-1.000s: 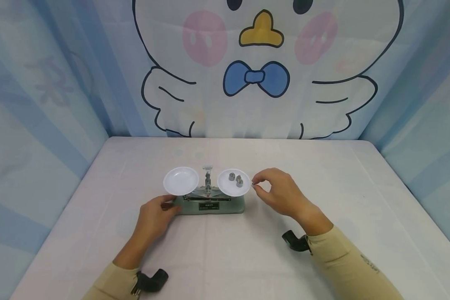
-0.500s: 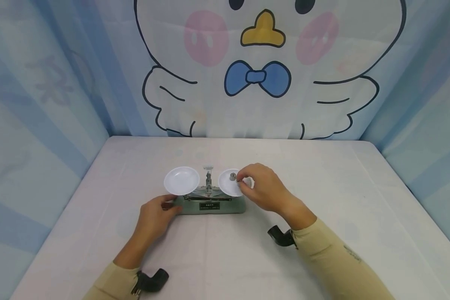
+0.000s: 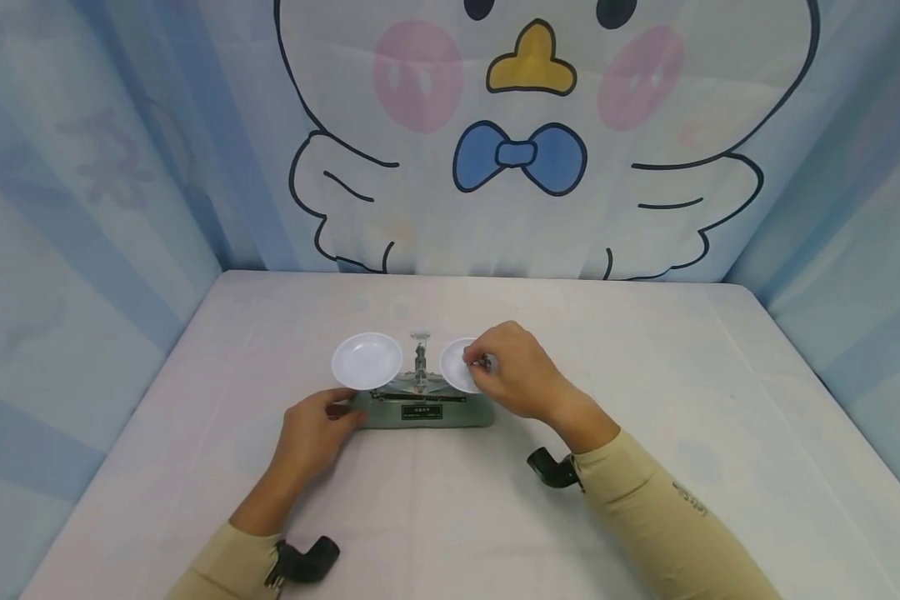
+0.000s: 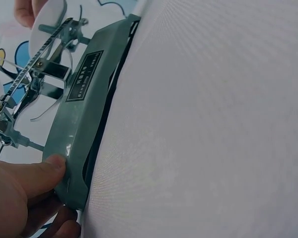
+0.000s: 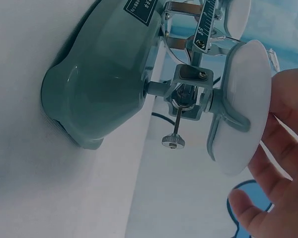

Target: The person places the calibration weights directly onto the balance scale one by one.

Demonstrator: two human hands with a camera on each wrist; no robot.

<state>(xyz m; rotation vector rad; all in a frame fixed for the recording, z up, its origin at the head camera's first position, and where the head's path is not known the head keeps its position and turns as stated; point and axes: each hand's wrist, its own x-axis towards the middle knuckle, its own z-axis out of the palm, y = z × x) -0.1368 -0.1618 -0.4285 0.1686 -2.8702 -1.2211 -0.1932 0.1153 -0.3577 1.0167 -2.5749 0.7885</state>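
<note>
A green balance scale point(image 3: 457, 415) stands mid-table with two white pans. My left hand point(image 3: 311, 433) grips the left end of its base, the thumb lying on the front face in the left wrist view. Over the right pan point(image 3: 452, 367) is my right hand point(image 3: 521, 371), thumb and forefinger brought together on a small metal weight point(image 3: 483, 362). My fingers partly cover the weights there. The left pan point(image 3: 367, 361) holds nothing. In the right wrist view, the pan's underside point(image 5: 246, 104) hides the fingertips and weights.
The scale's upright pointer point(image 3: 420, 358) rises between the pans. An adjusting nut point(image 5: 173, 142) sticks out at the beam's right end. A white cloth covers the table point(image 3: 420, 517), and a printed curtain point(image 3: 420, 208) hangs behind it.
My right hand has moved left from beside the right pan to over it, carrying a small weight, and now covers the weights that showed there. My left hand stays on the base.
</note>
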